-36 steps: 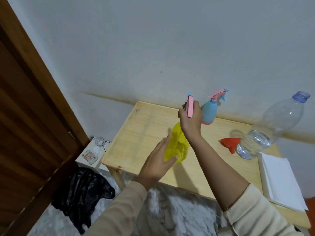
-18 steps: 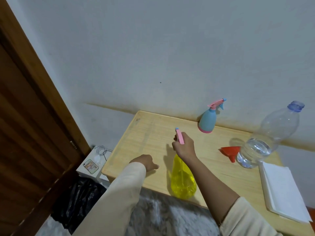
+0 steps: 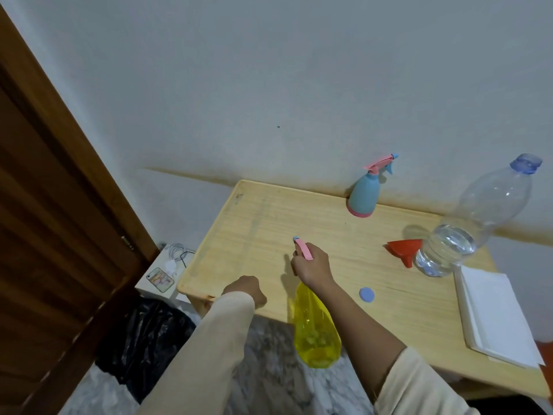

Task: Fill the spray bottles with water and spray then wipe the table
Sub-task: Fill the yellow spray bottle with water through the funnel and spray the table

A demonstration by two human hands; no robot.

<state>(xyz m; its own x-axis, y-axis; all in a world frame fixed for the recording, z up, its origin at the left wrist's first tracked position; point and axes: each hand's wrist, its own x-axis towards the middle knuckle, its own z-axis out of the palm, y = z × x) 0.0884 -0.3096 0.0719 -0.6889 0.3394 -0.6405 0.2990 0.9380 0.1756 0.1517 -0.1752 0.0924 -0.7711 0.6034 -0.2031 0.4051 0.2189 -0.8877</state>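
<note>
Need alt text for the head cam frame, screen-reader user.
A person's right hand grips the pink trigger head of a translucent yellow spray bottle, aiming it over a light wooden table, while the left hand, closed in a fist, is at the near edge. Behind stand a blue-and-pink spray bottle, a red funnel, a clear plastic water bottle and white folded cloths.

The near spray bottle (image 3: pixel 316 330) is clear yellow with a pink trigger head; the far spray bottle (image 3: pixel 364 191) is pale blue with pink base and trigger; the funnel (image 3: pixel 404 248) is red; the loose cap (image 3: pixel 366 294) is blue; the table (image 3: pixel 269 223) is pale wood grain; both sleeves (image 3: pixel 209 348) are cream.
</note>
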